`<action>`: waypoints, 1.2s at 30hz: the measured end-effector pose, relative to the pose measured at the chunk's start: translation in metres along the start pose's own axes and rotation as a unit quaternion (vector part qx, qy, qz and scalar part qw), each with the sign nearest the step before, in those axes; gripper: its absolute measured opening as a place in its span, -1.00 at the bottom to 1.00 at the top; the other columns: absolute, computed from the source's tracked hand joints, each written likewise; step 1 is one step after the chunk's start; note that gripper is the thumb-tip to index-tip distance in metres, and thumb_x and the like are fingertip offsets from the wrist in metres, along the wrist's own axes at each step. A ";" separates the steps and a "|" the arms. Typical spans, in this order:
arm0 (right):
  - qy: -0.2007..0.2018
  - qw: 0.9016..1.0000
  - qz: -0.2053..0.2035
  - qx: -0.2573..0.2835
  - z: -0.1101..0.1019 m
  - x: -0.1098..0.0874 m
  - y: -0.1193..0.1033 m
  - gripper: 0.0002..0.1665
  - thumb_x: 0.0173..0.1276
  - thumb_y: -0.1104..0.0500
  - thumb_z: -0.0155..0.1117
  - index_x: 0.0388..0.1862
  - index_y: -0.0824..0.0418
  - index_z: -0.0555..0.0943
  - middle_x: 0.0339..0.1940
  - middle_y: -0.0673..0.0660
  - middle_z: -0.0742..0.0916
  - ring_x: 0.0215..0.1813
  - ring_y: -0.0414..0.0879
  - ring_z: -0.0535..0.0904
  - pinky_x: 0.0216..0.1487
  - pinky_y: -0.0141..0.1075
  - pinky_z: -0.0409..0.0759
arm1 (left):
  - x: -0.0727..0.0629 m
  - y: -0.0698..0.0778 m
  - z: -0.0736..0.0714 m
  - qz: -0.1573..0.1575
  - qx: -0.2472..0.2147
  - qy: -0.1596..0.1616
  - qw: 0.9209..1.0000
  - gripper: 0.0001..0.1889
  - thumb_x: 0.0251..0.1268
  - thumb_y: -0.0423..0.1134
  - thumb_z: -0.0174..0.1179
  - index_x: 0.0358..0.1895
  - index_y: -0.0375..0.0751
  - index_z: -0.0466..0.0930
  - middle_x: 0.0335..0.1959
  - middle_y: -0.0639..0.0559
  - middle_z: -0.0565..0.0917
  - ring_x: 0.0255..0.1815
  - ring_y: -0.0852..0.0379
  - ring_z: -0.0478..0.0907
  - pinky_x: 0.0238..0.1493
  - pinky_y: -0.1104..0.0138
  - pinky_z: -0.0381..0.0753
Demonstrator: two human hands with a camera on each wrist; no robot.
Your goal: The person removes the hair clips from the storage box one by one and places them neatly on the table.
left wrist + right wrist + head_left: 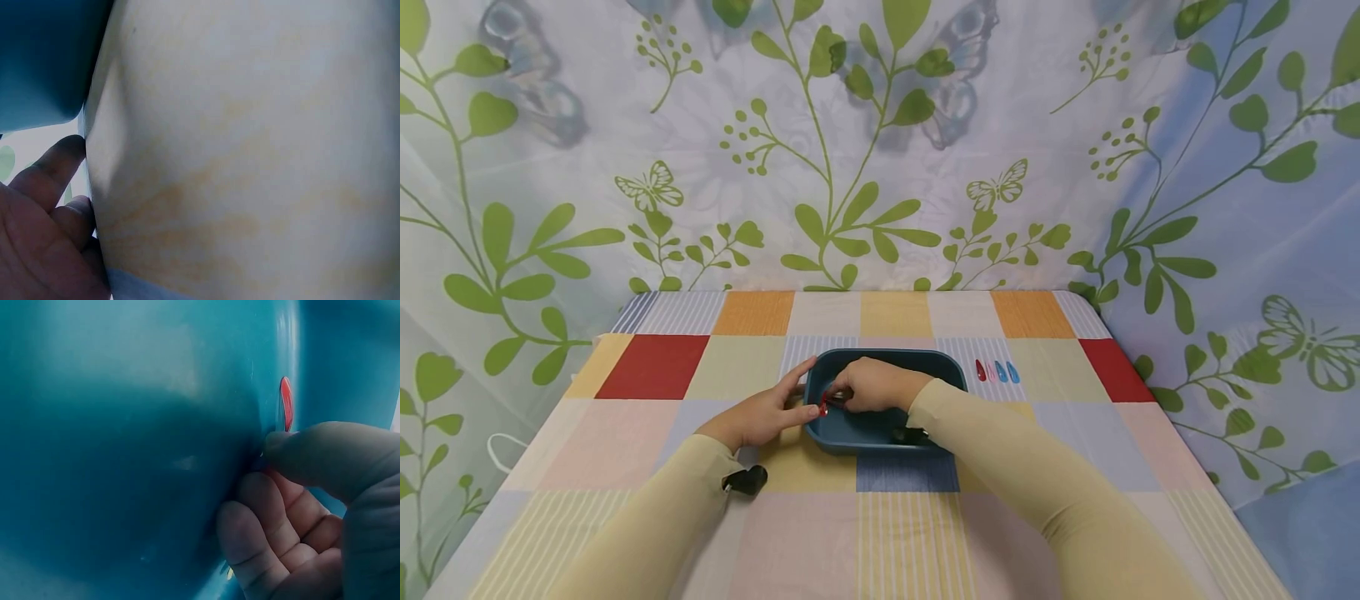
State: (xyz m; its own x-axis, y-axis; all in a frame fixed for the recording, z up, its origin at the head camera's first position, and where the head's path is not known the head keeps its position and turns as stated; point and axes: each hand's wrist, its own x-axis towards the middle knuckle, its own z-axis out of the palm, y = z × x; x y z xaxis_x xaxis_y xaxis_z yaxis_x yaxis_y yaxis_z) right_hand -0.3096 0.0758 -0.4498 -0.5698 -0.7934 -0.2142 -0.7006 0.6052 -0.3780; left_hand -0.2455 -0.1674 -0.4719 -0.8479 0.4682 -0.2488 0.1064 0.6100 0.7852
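A blue-green plastic basin [880, 442] stands on the table. Inside it, near the left end, my right hand [880, 386] pinches a red snap hair clip [287, 404] between thumb and curled fingers; the clip's rounded end sticks out past the thumb [319, 453]. The clip lies close along the basin's wall in the right wrist view. My left hand [762, 416] is at the basin's left end, its thumb and fingers spread along the rim. In the left wrist view, fingertips [70, 150] show just below the basin's corner.
Right of the basin, several snap clips lie in a row: a red clip [981, 371], a pink clip [990, 372] and blue clips [1002, 372]. A patchwork cloth [715, 517] covers the table. Leaf-patterned curtains [880, 167] hang behind and at the sides.
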 end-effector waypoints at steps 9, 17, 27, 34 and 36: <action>0.008 1.000 0.005 0.025 0.001 -0.003 0.006 -0.44 0.41 0.31 0.31 0.34 -0.05 0.70 -0.15 -0.09 0.77 -0.24 -0.23 0.56 -0.20 -0.42 0.52 | 0.001 0.002 0.002 -0.006 0.001 0.003 1.000 -0.06 0.53 0.18 0.22 0.71 0.52 -0.27 0.64 -0.23 0.32 0.64 -0.30 0.28 0.55 -0.38 0.17; 0.014 0.985 0.038 0.165 -0.005 -0.014 0.013 -0.43 0.43 0.35 0.19 0.38 0.06 0.67 -0.30 0.02 0.73 -0.45 -0.18 0.61 -0.37 -0.36 0.60 | 0.001 0.001 0.003 -0.008 0.006 0.003 1.000 -0.07 0.52 0.22 0.21 0.70 0.55 -0.27 0.64 -0.21 0.32 0.64 -0.30 0.28 0.55 -0.40 0.15; 0.057 0.929 0.069 0.358 -0.020 -0.033 0.020 -0.47 0.48 0.37 0.09 0.37 0.19 0.66 -0.06 0.35 0.81 -0.22 0.00 0.79 -0.03 -0.13 0.80 | 0.000 0.000 0.002 -0.012 0.014 0.009 1.000 -0.08 0.52 0.23 0.20 0.70 0.55 -0.25 0.64 -0.21 0.33 0.64 -0.32 0.27 0.55 -0.39 0.16; 0.091 0.918 0.083 0.378 -0.029 -0.044 0.020 -0.46 0.44 0.36 0.14 0.38 0.28 0.64 0.38 0.32 0.68 0.00 0.28 0.73 -0.05 -0.27 0.75 | 0.000 0.001 0.001 -0.021 0.008 0.015 1.000 -0.08 0.49 0.25 0.22 0.70 0.58 -0.23 0.62 -0.24 0.34 0.63 -0.35 0.26 0.54 -0.43 0.12; 0.105 0.918 0.087 0.374 -0.031 -0.048 0.020 -0.47 0.43 0.36 0.15 0.36 0.29 0.64 0.36 0.32 0.69 -0.05 0.22 0.69 -0.09 -0.31 0.71 | 0.000 0.001 0.002 -0.020 0.009 0.017 1.000 -0.07 0.49 0.25 0.22 0.70 0.57 -0.23 0.62 -0.24 0.35 0.63 -0.34 0.26 0.54 -0.44 0.12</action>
State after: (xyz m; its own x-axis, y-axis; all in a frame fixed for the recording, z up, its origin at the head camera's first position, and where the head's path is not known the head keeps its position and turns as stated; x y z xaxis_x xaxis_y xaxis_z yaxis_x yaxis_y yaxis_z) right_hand -0.3100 0.1280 -0.4190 -0.7700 -0.6120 -0.1807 -0.1465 0.4451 -0.8834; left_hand -0.2441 -0.1657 -0.4717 -0.8684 0.4222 -0.2601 0.0812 0.6386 0.7653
